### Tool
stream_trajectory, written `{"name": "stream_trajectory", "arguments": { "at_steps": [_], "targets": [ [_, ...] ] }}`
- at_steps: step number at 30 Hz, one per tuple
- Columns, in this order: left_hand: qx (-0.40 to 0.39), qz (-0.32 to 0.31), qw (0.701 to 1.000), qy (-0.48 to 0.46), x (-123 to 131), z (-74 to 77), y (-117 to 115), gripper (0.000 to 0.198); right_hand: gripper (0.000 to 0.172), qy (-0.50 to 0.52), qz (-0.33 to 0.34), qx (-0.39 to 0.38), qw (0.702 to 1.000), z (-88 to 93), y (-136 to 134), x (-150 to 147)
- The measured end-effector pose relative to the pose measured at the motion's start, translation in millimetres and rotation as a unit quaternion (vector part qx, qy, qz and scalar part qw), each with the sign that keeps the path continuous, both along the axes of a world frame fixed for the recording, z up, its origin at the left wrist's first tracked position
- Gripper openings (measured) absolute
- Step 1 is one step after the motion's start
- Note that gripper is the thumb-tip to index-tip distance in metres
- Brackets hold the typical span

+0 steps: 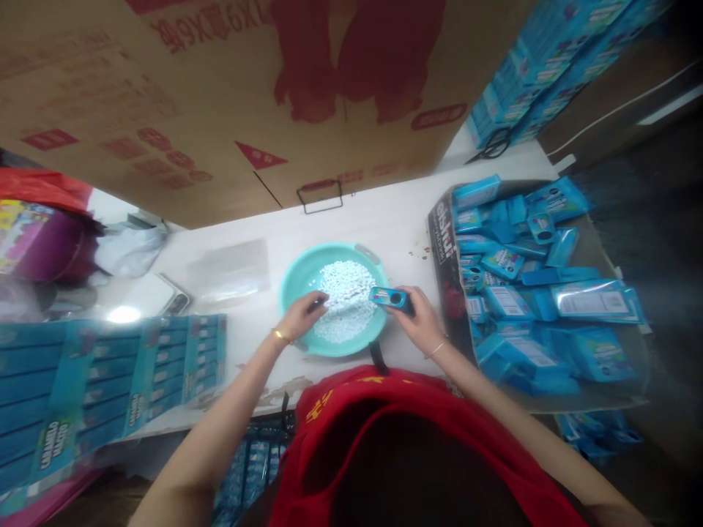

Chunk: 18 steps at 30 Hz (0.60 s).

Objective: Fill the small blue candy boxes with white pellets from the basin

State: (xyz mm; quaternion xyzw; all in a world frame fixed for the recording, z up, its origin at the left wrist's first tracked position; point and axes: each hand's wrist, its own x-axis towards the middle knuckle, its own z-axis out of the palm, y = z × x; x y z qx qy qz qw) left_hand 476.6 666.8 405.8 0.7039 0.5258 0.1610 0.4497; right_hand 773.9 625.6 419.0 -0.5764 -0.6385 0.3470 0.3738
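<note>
A turquoise basin (pixel 291 278) sits on the white table, with a heap of small white pellets (pixel 347 289) inside it. Over its left side is my left hand (pixel 303 315), thumb and fingertips brought together near the pellets; what they pinch, if anything, is too small to tell. My right hand (pixel 422 318) grips a small blue box (pixel 389 297) at the basin's right rim. The box lies level, its printed face up and its left end over the pellets. My right fingers partly cover its other end.
On the right, an open carton (pixel 444 241) is heaped with blue boxes. Behind the basin stands a large cardboard box (pixel 220 110). Blue packages (pixel 110 373) are stacked at left, near a phone (pixel 165 296) and a clear plastic sheet (pixel 228 271). Scissors (pixel 494 145) lie at back right.
</note>
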Motion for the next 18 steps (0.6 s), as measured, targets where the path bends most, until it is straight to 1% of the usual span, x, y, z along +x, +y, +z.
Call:
{"name": "stream_trajectory", "arguments": {
  "at_steps": [2,4,5,7,9,11,13,15,17,18],
  "targets": [
    [0.017,-0.019,1.0,0.007,-6,35.4,4,0.029,0.029,-0.034,0.03,0.03,0.999,-1.0,4,-7],
    [0.03,-0.057,0.997,0.034,-6,67.2,9,0.028,0.029,-0.058,0.06,0.059,0.995,-4.1,9,-16],
    [0.038,-0.082,0.994,0.055,-4,80.6,12,0.027,0.029,-0.065,0.074,0.071,0.993,-6.0,10,-20],
    [0.059,-0.135,0.982,0.116,4,102.0,15,0.026,0.031,-0.073,0.097,0.085,0.989,-9.9,13,-28],
    [0.085,-0.176,0.961,0.193,16,117.6,16,0.025,0.035,-0.081,0.109,0.085,0.987,-13.1,13,-35],
    [0.106,-0.196,0.941,0.257,32,130.6,13,0.024,0.037,-0.091,0.115,0.085,0.985,-15.3,13,-40],
    [0.124,-0.202,0.927,0.289,48,143.2,6,0.023,0.038,-0.1,0.119,0.09,0.984,-16.7,12,-43],
    [0.144,-0.209,0.92,0.299,58,153.7,0,0.025,0.038,-0.105,0.122,0.093,0.983,-17.6,11,-44],
    [0.167,-0.209,0.912,0.311,58,156.7,-1,0.027,0.036,-0.107,0.119,0.093,0.983,-18.2,11,-43],
    [0.178,-0.198,0.909,0.321,52,152.9,1,0.026,0.035,-0.107,0.116,0.092,0.983,-18.2,11,-41]
  ]
}}
